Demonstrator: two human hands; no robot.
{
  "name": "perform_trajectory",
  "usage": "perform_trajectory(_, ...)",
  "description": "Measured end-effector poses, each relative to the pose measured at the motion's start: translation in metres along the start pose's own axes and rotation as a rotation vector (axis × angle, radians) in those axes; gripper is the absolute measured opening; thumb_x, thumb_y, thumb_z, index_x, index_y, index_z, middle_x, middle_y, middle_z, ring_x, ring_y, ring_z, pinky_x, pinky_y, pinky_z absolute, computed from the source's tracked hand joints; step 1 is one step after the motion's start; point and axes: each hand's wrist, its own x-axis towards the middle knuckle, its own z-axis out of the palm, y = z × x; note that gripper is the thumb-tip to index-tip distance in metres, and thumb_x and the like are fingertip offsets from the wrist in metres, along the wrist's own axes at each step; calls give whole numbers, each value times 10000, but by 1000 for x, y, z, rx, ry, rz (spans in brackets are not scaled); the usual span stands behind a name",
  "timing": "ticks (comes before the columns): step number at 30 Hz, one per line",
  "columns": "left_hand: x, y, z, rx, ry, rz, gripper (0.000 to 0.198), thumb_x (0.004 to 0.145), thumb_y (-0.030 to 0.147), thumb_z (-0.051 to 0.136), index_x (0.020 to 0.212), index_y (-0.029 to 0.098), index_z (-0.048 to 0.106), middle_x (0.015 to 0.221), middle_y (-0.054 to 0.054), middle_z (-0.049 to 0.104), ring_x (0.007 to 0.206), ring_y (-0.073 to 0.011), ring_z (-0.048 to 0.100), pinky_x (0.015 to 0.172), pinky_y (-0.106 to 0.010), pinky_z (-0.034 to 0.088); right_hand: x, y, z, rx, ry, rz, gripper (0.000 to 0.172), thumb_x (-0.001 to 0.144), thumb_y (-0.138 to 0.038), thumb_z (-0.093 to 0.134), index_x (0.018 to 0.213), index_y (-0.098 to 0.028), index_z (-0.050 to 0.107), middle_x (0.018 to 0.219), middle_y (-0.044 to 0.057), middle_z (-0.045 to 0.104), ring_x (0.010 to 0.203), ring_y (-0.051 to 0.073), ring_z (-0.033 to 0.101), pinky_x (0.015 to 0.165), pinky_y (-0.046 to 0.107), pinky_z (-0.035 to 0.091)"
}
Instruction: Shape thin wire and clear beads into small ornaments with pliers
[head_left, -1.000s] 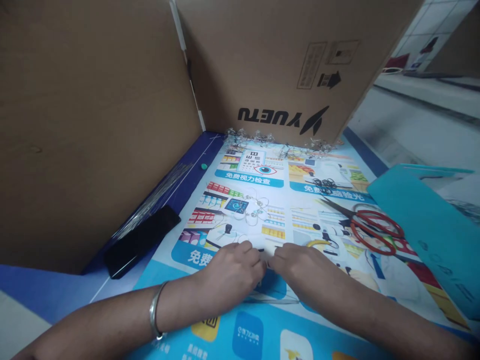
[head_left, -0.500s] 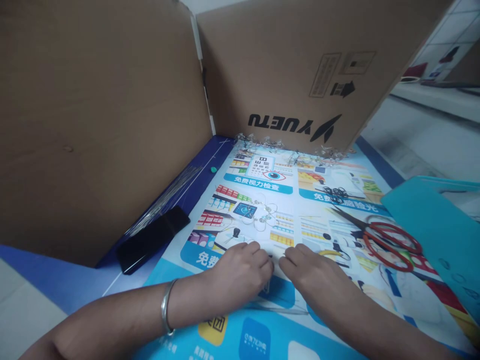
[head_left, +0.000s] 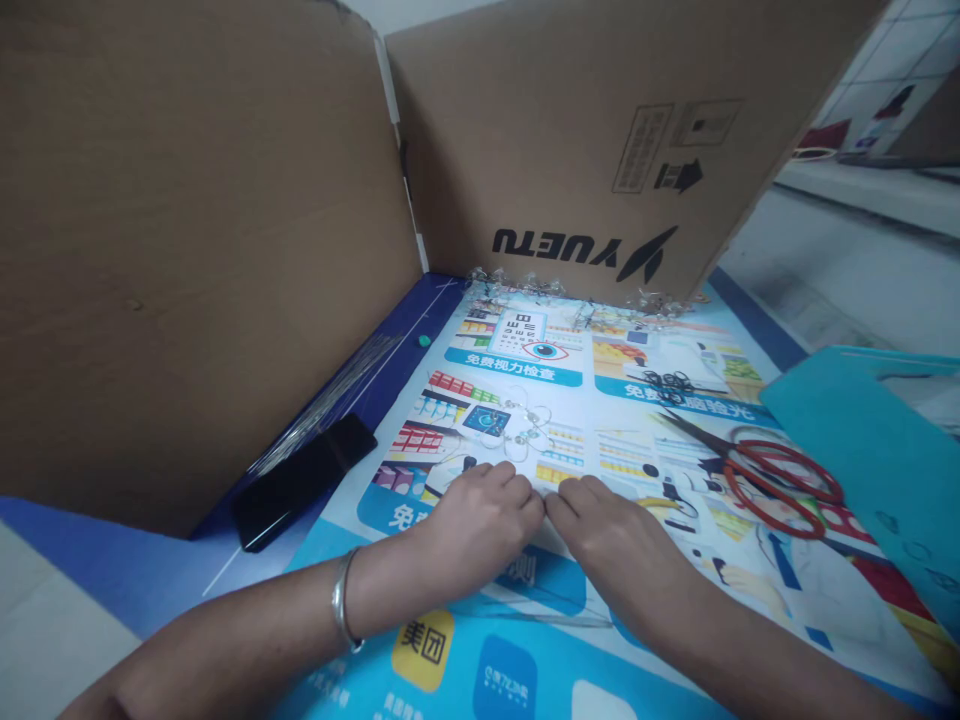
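Observation:
My left hand [head_left: 484, 520], with a silver bangle on its wrist, is closed over the printed sheet [head_left: 360, 640]. Beside it my right hand [head_left: 604, 530] is closed too, its fingertips almost against the left ones. Whatever the fingers pinch is hidden or too thin to make out. Just beyond the hands lies a flower-like shape of bent clear wire loops [head_left: 525, 425]. Red-handled scissors [head_left: 780, 480] rest to the right, blades pointing away to the left. Above them sits a small pile of dark wire pieces [head_left: 667, 385].
Cardboard panels stand at the left [head_left: 202, 250] and back [head_left: 555, 150]. Thin straight wires [head_left: 337, 390] and a black phone [head_left: 304, 480] lie at left. Clear wire pieces [head_left: 525, 282] line the back panel's foot. A turquoise bag [head_left: 847, 420] is at right.
My right hand has moved left, closing the small gap to my left hand. Both hands stay closed. The view has shifted slightly.

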Motion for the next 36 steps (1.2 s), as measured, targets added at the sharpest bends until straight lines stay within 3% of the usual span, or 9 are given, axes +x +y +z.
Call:
perform_trajectory(4,5,-4,-5,-28,-64,-93,89,837,91,498,808,148,560,779,-51,586,736,-214,534,556,-305,442,5,8,3,145,-38,124,250,747,30,428,804,-174,561,827,52,581,753,190,538,589,274,388)
perform_trajectory(7,5,-11,-2,-145,-55,-147,158,834,62,467,838,156,593,780,-43,605,734,-189,551,571,-272,446,9,16,10,416,-29,194,231,823,-46,402,834,-179,591,835,40,600,803,168,550,694,276,413)
perform_trajectory(12,4,-21,4,-655,89,-308,202,823,87,483,863,188,654,793,-2,661,731,-126,585,674,-234,461,14,19,17,1105,-46,444,73,786,-226,522,764,-197,585,739,-9,587,684,140,553,619,266,439)
perform_trajectory(17,5,-19,7,-1114,105,-556,114,766,134,552,789,171,657,669,22,622,623,-99,555,583,-199,438,14,12,21,1572,-30,593,204,718,-369,627,767,-176,581,726,-13,580,628,125,560,611,283,463)
perform_trajectory(23,8,-12,11,-1488,134,-690,73,733,201,597,726,132,621,607,20,571,548,-85,520,533,-202,422,13,7,23,1668,17,618,219,727,-382,642,775,-180,570,717,-17,597,637,120,564,632,284,454)
perform_trajectory(31,7,-6,13,-1585,178,-714,88,743,216,608,739,128,605,630,10,588,572,-88,532,564,-212,432,11,2,24,1679,40,616,197,762,-366,616,783,-181,553,685,-13,609,683,136,575,673,296,449)
perform_trajectory(36,8,-8,11,-1528,146,-697,100,758,227,598,761,128,609,638,6,590,579,-96,541,568,-221,440,12,5,22,1672,36,611,201,746,-363,629,757,-180,548,676,-18,596,667,126,564,665,282,453)
